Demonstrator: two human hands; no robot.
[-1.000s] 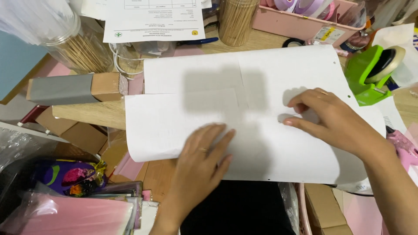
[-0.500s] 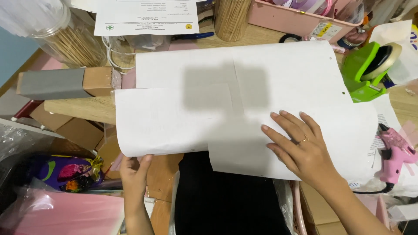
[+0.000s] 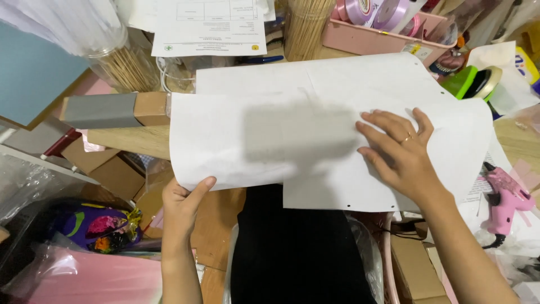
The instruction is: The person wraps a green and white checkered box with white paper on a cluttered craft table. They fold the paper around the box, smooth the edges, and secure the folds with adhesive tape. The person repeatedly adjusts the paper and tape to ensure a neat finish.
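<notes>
Far left: pale blue panel [image 3: 31, 73]; clear jar of wooden skewers [image 3: 126, 65] behind it; grey-and-tan block [image 3: 115, 110] lying on the wooden table edge [image 3: 132, 141]; below that, cardboard boxes [image 3: 107, 171], a multicoloured bundle in plastic wrap [image 3: 95, 228], and pink sheets [image 3: 90, 278] at the bottom corner.

Left hand [image 3: 183, 205]: pinching the near left corner of the upper white paper sheet [image 3: 247, 141], thumb on top, fingers underneath and hidden; the corner hangs past the table edge.

Centre: printed document [image 3: 211, 31] at the back; a second bundle of skewers [image 3: 306, 22] upright beside it; the upper sheet overlaps a larger white paper sheet [image 3: 360, 81] spread flat on the table, both reaching over the person's dark lap [image 3: 298, 247].

Right hand [image 3: 402, 155]: open, palm down, fingers spread, pressing flat on the larger sheet near its right side; ring on one finger.

Right: pink tray of ribbon rolls [image 3: 388, 34] at the back; green tape dispenser [image 3: 472, 81] just beyond the sheet's right corner; pink glue gun [image 3: 506, 197] on papers near the right wrist.
</notes>
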